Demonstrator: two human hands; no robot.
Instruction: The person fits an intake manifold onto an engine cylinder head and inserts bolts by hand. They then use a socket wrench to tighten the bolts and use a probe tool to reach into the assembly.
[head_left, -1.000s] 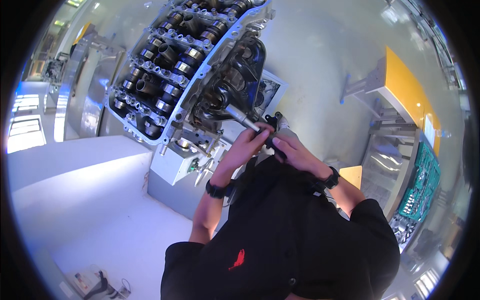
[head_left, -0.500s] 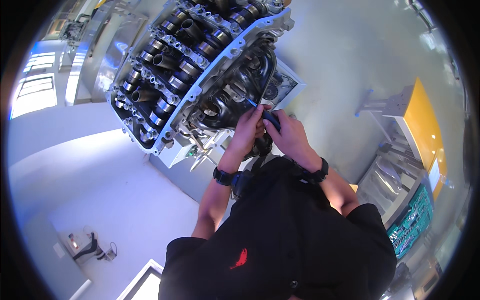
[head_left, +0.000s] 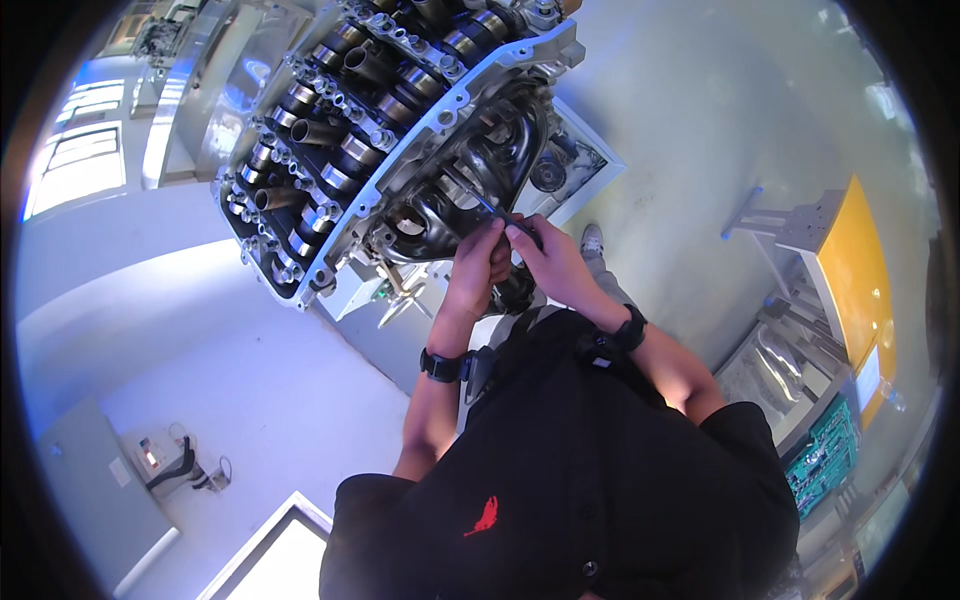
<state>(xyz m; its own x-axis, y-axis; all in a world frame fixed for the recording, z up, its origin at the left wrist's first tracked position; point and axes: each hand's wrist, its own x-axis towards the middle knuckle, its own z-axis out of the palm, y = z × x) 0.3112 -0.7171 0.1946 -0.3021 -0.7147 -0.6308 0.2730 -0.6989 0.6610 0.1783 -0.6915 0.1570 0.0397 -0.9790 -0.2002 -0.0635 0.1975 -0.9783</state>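
Head view: beside the engine point(head_left: 385, 150), a dark-handled tool point(head_left: 533, 235) is gripped by left hand's point(head_left: 477, 270) and right hand's point(head_left: 556, 265) fingers; best kept straight, steadied.

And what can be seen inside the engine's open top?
Inside the engine: two rows of metal shafts with shiny bands, open tubes between them, and bolted crosspieces. What lies beneath the shafts is hidden, and the far end runs out of the picture.
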